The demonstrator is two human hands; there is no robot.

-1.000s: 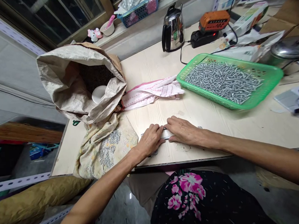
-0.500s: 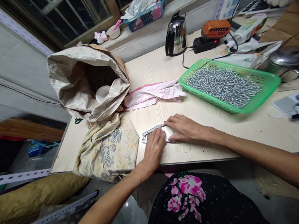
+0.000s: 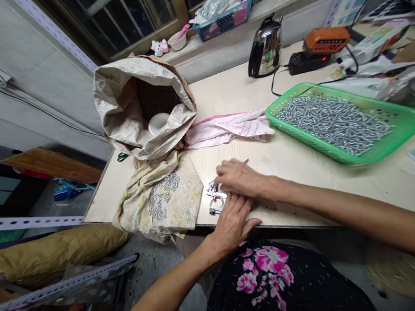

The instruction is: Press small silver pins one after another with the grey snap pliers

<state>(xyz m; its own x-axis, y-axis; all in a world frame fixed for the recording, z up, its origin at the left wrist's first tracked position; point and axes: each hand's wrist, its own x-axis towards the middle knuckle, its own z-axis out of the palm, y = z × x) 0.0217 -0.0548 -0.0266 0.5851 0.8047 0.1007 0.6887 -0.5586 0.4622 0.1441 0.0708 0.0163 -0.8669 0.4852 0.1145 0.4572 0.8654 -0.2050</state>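
Note:
A silver hinged metal tool (image 3: pixel 217 203), with a spring, a red-tipped part and a C-shaped end, lies on the table near its front edge. My right hand (image 3: pixel 238 178) curls over the upper part of it, fingers bent down; the fingertips are partly hidden. Against the tool's right side, my left hand (image 3: pixel 232 218) rests with its fingers stretched out and its thumb spread apart. Both hands touch, the left fingertips tucked beside the right wrist. Left of the tool, a patterned cloth (image 3: pixel 187 199) bears a pile of small metal pins (image 3: pixel 161 201).
A green basket (image 3: pixel 413 120) full of small metal pins (image 3: pixel 333 123) stands at the right. Behind the cloth is an open sack (image 3: pixel 110 91) with a white bowl (image 3: pixel 158 123) inside. A pink-white cloth (image 3: pixel 227 129), kettle (image 3: pixel 266 47) and orange battery (image 3: pixel 327 40) on a charger sit farther back.
The metal tool now shows a C-shaped end and spring that spread wider than before. My right hand has moved left over it, and my left hand has shifted right and nearer the front edge.

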